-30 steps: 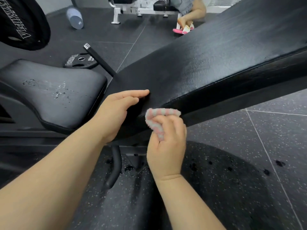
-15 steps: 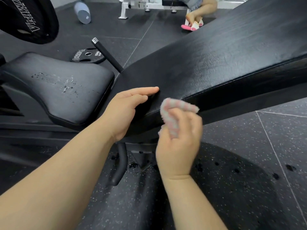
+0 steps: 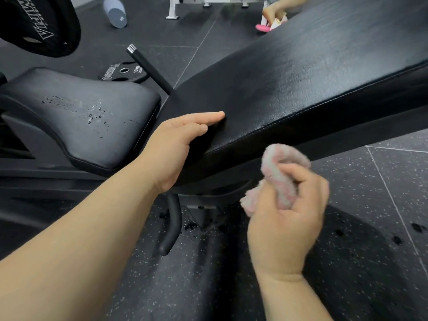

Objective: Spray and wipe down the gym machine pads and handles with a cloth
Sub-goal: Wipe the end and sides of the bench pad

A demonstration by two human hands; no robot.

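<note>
Cloth [image 3: 283, 179], soft and light, likely wipes best wadded as now: right grip [image 3: 287, 223] curls round it just beside the back pad [image 3: 301, 77]; left grip [image 3: 171, 149] rests straight-fingered on the pad's end.

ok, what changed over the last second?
The right hand, gripping the pink cloth, slid rightward along the side edge of the back pad, away from the left hand, and now sits slightly lower. Left hand kept resting on the pad's end; droplets remain on the seat pad.
</note>
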